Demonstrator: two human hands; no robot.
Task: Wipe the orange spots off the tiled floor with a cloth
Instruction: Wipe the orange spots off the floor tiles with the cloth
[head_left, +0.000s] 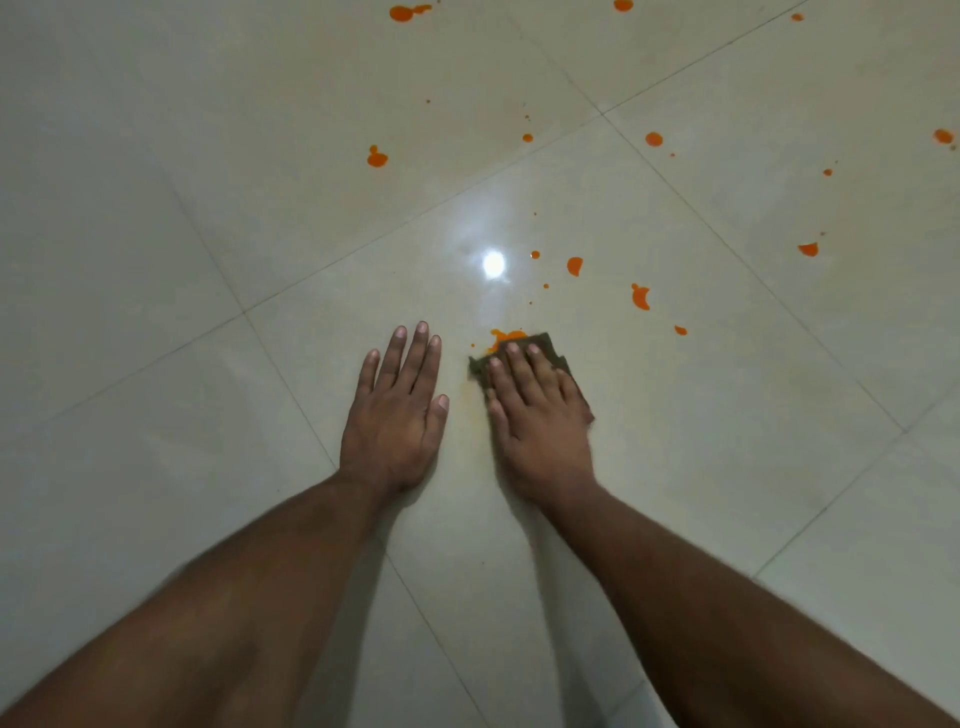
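Observation:
My right hand (537, 413) lies flat on a dark brownish cloth (548, 349) and presses it onto the pale tiled floor (208, 218). An orange spot (505, 338) shows at the cloth's far edge, partly covered by it. A faint yellowish smear (465, 402) runs beside the cloth on its left. My left hand (397, 410) rests palm down on the tile just left of the cloth, fingers spread, holding nothing. Several more orange spots lie beyond the cloth, among them one (640, 297) to the right and one (377, 157) further off.
Orange spots are scattered across the far and right tiles, such as a spot (808, 249) at the right and a spot (402, 12) at the top edge. A bright lamp reflection (493, 264) glares on the glossy tile ahead of my hands.

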